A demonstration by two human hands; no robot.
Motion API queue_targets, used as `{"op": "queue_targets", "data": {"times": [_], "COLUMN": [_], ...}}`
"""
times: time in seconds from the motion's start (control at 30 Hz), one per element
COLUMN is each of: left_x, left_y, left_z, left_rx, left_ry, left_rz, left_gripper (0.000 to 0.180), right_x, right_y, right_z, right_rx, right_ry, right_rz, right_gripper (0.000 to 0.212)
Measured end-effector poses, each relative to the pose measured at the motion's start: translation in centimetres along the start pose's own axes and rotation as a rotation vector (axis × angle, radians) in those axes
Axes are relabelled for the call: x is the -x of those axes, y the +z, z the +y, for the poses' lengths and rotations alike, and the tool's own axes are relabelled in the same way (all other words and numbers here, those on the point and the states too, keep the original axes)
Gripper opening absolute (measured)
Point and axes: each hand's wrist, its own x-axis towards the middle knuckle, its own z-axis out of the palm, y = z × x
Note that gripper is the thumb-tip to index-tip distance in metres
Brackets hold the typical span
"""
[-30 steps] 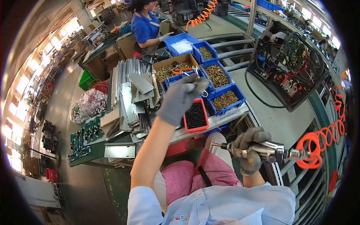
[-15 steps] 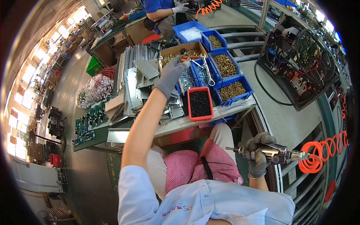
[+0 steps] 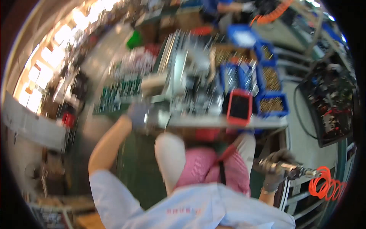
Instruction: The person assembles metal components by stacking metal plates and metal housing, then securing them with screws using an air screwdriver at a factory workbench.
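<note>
My left hand (image 3: pixel 138 113) wears a grey glove and is smeared by motion, so its fingers cannot be made out. It is at the left front corner of the bench, beside a flat, shiny metal plate (image 3: pixel 160 117); whether it touches the plate is unclear. Green circuit boards (image 3: pixel 120 91) lie just beyond it. On the right, my gloved right hand (image 3: pixel 275 178) is wrapped round a metal air screwdriver (image 3: pixel 290 170), held level with its tip toward the left. An orange coiled hose (image 3: pixel 322 185) runs from the tool's back end.
Stacked metal brackets (image 3: pixel 198 97) cover the bench's middle. Right of them are a red bin (image 3: pixel 239 121) of black small parts and blue bins (image 3: pixel 273 113) of brass-coloured fasteners. An opened machine chassis (image 3: pixel 329 103) stands far right. Another person's gloved hand (image 3: pixel 248 6) shows at the top.
My left hand has left the fastener bins and swung left and nearer, to the bench's left corner. The view has turned left. My right hand still holds the screwdriver.
</note>
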Motion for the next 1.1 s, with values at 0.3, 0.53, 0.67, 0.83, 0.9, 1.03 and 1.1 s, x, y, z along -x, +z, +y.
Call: {"op": "queue_targets", "data": {"times": [0.3, 0.53, 0.67, 0.83, 0.9, 1.03, 1.1], "left_x": [-0.7, -0.2, 0.0, 1.8, 1.2, -4.2, -6.8], "left_y": [-1.1, -1.6, -2.0, -5.5, -8.3, -15.1, -16.2], "left_z": [0.2, -2.0, -2.1, -1.5, -0.2, 8.2, 13.1], "left_rx": [0.313, 0.518, 0.401, 0.339, 0.396, 0.439, 0.480], "left_ry": [0.175, 0.162, 0.055, -0.173, -0.264, 0.035, 0.171], "left_rz": [-0.009, 0.015, 0.208, 0.413, 0.533, 1.062, 1.053], "left_gripper": [0.082, 0.044, 0.026, 0.026, 0.028, 0.038, 0.042], "right_x": [0.2, -0.1, -0.7, 0.1, -0.4, 0.2, 0.5], "right_y": [4.3, 3.6, 3.6, 1.8, 2.1, 0.6, 1.3], "right_z": [-0.9, -0.7, -0.5, -1.7, -1.6, -0.9, -1.6], "right_rx": [0.121, 0.128, 0.119, 0.047, 0.084, 0.057, 0.040], "right_ry": [-0.024, -0.002, -0.038, 0.012, -0.015, 0.028, 0.047], "right_rz": [0.183, 0.202, 0.257, 0.231, 0.255, 0.293, 0.312], "right_gripper": [0.047, 0.052, 0.048, 0.045, 0.043, 0.043, 0.042]}}
